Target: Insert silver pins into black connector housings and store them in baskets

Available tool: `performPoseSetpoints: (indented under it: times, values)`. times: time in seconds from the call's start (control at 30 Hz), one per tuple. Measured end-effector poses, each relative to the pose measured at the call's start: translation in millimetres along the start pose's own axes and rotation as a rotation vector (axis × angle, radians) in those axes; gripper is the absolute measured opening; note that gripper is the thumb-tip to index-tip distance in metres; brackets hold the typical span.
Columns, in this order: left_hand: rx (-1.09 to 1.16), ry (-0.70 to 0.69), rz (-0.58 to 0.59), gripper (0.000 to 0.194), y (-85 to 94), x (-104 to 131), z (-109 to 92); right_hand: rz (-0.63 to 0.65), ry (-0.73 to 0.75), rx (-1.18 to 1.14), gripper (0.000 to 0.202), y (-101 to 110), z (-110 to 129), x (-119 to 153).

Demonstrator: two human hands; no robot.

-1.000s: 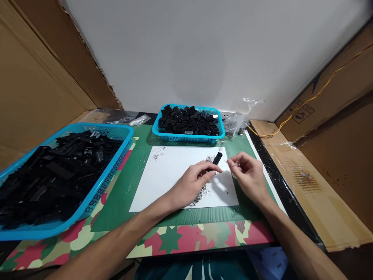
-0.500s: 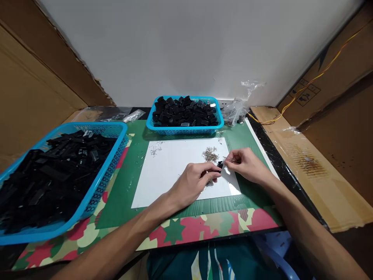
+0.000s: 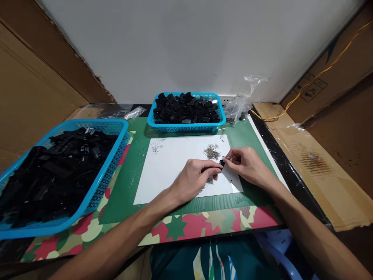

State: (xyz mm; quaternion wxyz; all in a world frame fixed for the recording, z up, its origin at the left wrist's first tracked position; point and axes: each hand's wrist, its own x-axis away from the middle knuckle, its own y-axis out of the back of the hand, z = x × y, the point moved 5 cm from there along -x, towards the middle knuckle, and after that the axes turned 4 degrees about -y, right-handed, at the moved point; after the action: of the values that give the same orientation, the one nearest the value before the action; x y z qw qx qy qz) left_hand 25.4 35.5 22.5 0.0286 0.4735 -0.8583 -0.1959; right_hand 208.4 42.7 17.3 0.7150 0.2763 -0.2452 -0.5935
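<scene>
My left hand [image 3: 199,177] pinches a small black plastic part [image 3: 222,162] between thumb and forefinger, above the right side of a white sheet [image 3: 175,167]. Close against that part, my right hand [image 3: 243,163] is closed on a thin metal tool [image 3: 230,158], perhaps tweezers, whose tip points left toward the black part. Just beyond the fingers lies a pile of tiny metal pieces [image 3: 212,151], like small springs. More small metal bits show partly under my left hand. A looser scatter of metal bits [image 3: 156,147] lies at the sheet's far left corner.
A blue basket [image 3: 186,127] full of black parts stands behind the sheet. A larger blue basket [image 3: 109,165] of black pieces is at the left. Clear plastic bags [image 3: 236,107] lie at the back right. Cardboard panels [image 3: 338,101] flank both sides; a yellow cable [image 3: 291,104] hangs right.
My two hands have come slightly closer together at the black part. The thin tool's tip is still beside it. The whole view has shifted a little.
</scene>
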Motion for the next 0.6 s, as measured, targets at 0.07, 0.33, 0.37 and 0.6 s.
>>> performPoseSetpoints:
  times: [0.07,0.33,0.37,0.6]
  values:
    - [0.000,-0.004,-0.004,0.022,0.2,-0.1,0.1,-0.005,0.005,0.029,0.021,0.4,1.5,1.0]
    - [0.009,-0.029,0.012,0.020,-2.8,1.3,-0.7,0.042,-0.034,0.018,0.028,3.1,0.9,3.2]
    - [0.015,-0.031,0.011,0.020,-3.5,1.8,-0.6,0.042,-0.036,0.027,0.029,3.3,0.7,3.7]
    - [0.060,-0.032,0.002,0.019,-8.0,4.8,5.4,0.010,0.001,0.099,0.029,1.7,2.7,7.7]
